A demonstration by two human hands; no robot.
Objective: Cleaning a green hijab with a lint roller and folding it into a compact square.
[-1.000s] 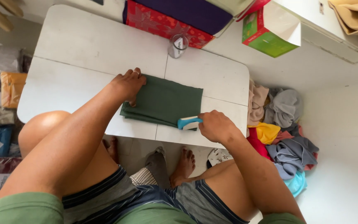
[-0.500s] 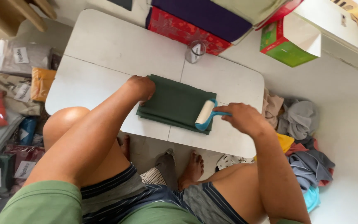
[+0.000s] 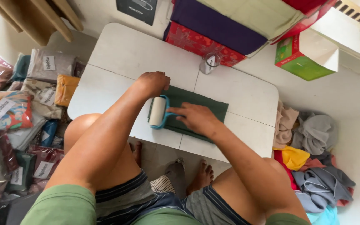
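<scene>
— White worktop [image 3: 117,54], seen from the head cam, low over a tiled floor. Where's the cloth?

— Folded green cloth [image 3: 207,109] mid-worktop, long axis left-right. Left hand [image 3: 154,82] fingers curled, pressing its far-left corner.

— And the right?

— Right hand [image 3: 193,117] clamped on lint roller [image 3: 157,111], at cloth's left edge, barrel near-far, arm crossing over cloth.

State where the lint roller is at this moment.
In the head view, the lint roller lies at the left end of the folded green cloth, held by the right hand, just below the left hand.

Labelled plastic packages [image 3: 26,96] left; green-white box [image 3: 307,56] top right.
</scene>
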